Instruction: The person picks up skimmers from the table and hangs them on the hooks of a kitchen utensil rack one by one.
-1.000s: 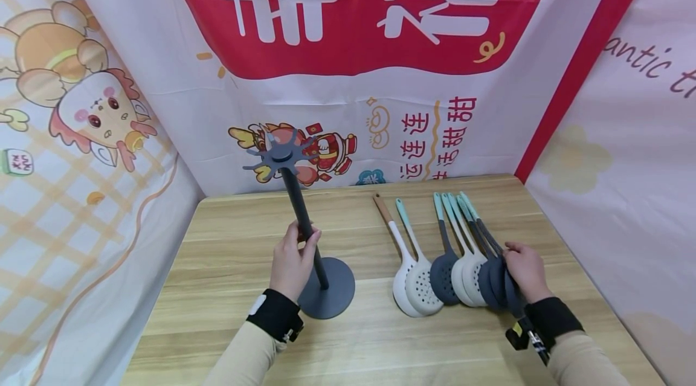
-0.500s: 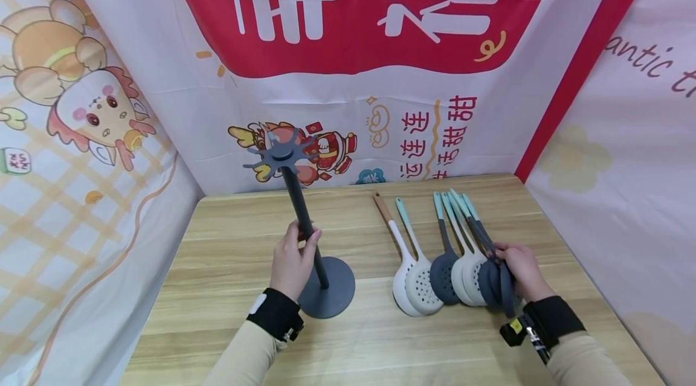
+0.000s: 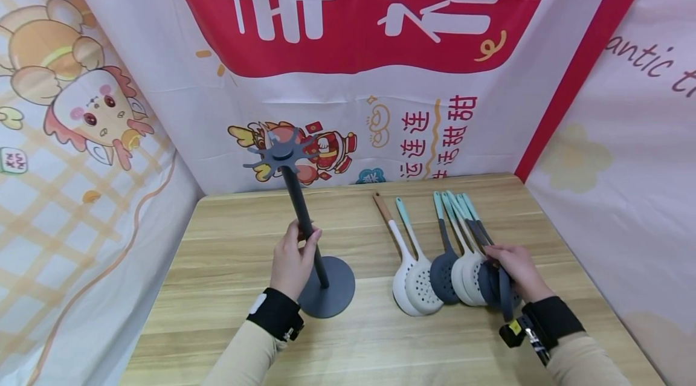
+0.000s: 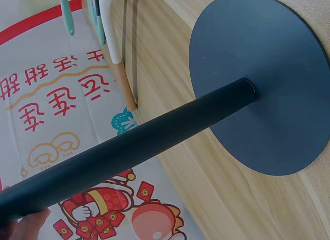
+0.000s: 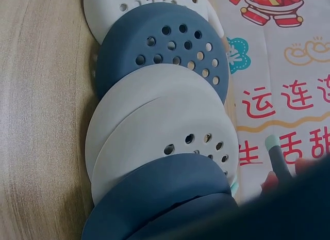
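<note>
My left hand [image 3: 293, 262] grips the pole [image 4: 134, 144] of a dark upright stand, which has a hooked top [image 3: 283, 153] and a round base [image 3: 337, 295]. At the right of the row, my right hand [image 3: 516, 268] pinches the handle [image 5: 278, 157] of a dark blue kitchen utensil [image 3: 506, 298], whose head is tilted edge-on in the head view. A large dark shape fills the right wrist view's lower corner. Beside the hand lie overlapping utensils, including a dark skimmer [image 3: 444, 280] and a white skimmer [image 3: 425, 289] with mint handle ends.
A white utensil with a brown handle end [image 3: 382, 208] lies at the row's left, partly under the white skimmer. The wooden table [image 3: 217, 289] meets a printed cloth backdrop [image 3: 337, 90] behind, with cloth on both sides.
My right hand has moved a little left along the row, and the dark blue utensil has shifted left and tipped with it. The left hand and stand stay put.
</note>
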